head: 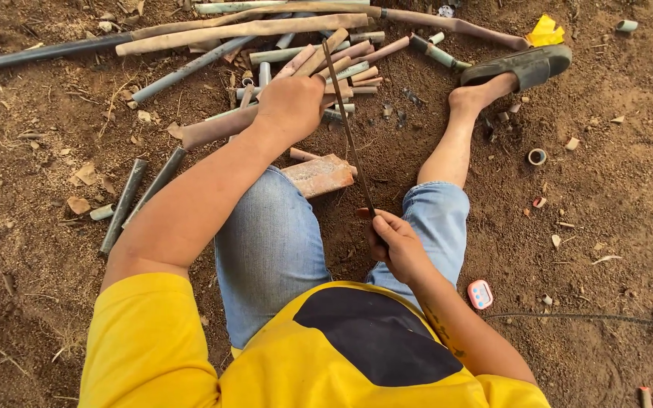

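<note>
The left hand [290, 106] has its fingers clenched around a dusty pipe [213, 127] lying on the bare ground, at the near edge of a pile of cut pipes [341, 60]. The right hand [398, 245] grips the near end of a thin saw blade [345, 125], which slants up across the pipe just beside the left hand, above a brick [319, 175].

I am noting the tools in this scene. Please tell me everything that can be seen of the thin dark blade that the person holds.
The thin dark metal blade is long, narrow and straight, like a bare saw blade without a frame. It slants from the right hand, which grips its lower end, up to the pile of short dusty pipe pieces. Its upper part lies across the pipes beside the left hand, which presses on a pipe. Teeth are too small to see.
</note>
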